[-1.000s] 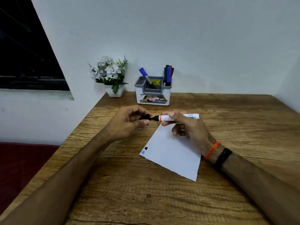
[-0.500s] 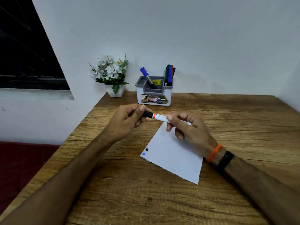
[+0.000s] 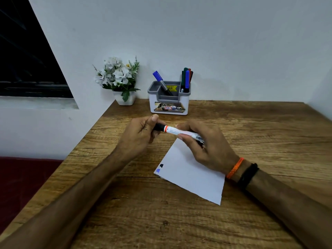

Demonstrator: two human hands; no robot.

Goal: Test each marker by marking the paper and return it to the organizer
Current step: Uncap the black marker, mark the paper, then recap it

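A white marker [image 3: 179, 131] with an orange ring and a black cap is held level above the table. My right hand [image 3: 206, 146] grips its white barrel. My left hand [image 3: 142, 133] is curled round the black cap [image 3: 159, 127], which sits on the marker. Under my right hand lies a white sheet of paper [image 3: 188, 173] with a small black mark and a small blue mark near its left corner. At the back stands the grey and white organizer [image 3: 168, 103]. It holds a blue-capped marker [image 3: 160, 81] leaning left and several markers [image 3: 186, 79] upright on its right side.
A white pot of white flowers [image 3: 120, 81] stands at the table's back left corner, next to the organizer. The wooden table [image 3: 161, 221] ends in an edge on the left; a white wall runs behind it.
The black cap, apart from the tip a second ago, is now pushed onto the marker. The marker's cap end has tilted up and both hands have drawn closer together.
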